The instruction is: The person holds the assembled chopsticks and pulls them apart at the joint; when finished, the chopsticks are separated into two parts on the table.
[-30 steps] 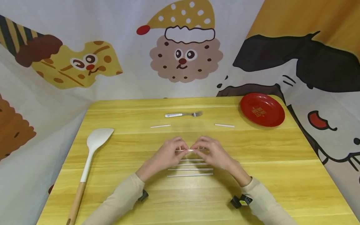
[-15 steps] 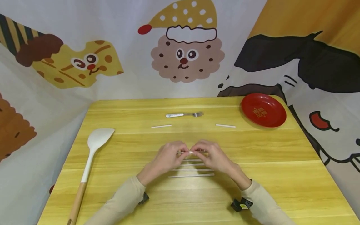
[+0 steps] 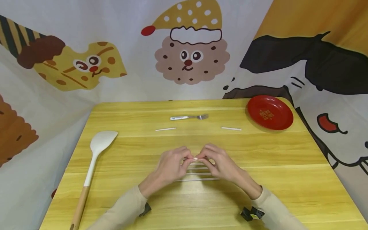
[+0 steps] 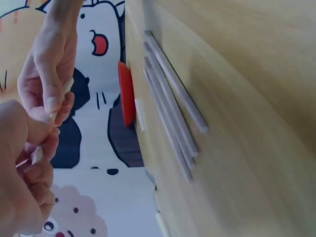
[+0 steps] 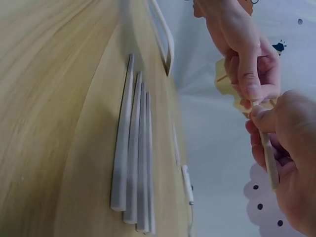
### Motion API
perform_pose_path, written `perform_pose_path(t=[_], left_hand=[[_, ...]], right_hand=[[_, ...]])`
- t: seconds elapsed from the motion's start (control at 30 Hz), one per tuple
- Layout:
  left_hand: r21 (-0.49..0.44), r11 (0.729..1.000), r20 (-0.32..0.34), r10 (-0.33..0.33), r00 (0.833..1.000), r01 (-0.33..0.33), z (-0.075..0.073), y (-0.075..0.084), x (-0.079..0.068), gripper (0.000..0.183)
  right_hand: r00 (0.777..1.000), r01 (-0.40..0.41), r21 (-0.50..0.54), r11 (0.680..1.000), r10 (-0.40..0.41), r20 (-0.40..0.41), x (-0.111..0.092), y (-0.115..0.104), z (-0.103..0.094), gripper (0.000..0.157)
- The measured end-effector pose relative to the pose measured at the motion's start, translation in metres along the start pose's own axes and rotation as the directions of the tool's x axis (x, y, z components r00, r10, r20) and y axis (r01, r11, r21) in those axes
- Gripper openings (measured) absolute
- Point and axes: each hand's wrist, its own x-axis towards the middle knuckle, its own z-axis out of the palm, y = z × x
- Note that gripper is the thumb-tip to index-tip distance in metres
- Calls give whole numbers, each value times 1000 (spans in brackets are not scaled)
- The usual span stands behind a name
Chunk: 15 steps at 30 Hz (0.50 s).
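Note:
In the head view, my left hand (image 3: 172, 164) and right hand (image 3: 223, 161) meet above the table's middle. Together they pinch a thin white stick (image 3: 195, 158), thumbs and fingertips close to each other near its centre. A length of that stick (image 5: 269, 160) runs along my right palm in the right wrist view. Its other end is largely covered by the left fingers in the left wrist view. Below the hands, several white sticks (image 3: 201, 180) lie side by side on the table, partly hidden by them. Whether the held stick is cracked, I cannot tell.
Two shorter white sticks, one at left (image 3: 165, 129) and one at right (image 3: 231, 128), lie farther back. Behind them is a fork (image 3: 188, 117). A red plate (image 3: 270, 112) sits at the back right corner, and a white spatula (image 3: 91, 163) with a wooden handle along the left.
Both hands have come slightly closer to the body with the white stick between them. Less of it shows between the fingertips. Other things on the table stay in place.

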Motion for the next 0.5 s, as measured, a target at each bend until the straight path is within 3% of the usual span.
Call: perform_pose_path(t=[0.17,0.3,0.5], left_hand=[[28,992,-102,122,987,-120,-5,11,3,11],[57,971,-170,237,957,-231,-12,23,6,13],[139,938,-237,341,910,-316,-14,29,9,26]], right_hand=[[998,65,-8,998,-65,-28,2,-14,-16,16],[987,146,-16,989,-147,-60,7,-28,-31,6],[974,205,-43,978,-208,-85,10,-38,-40,19]])
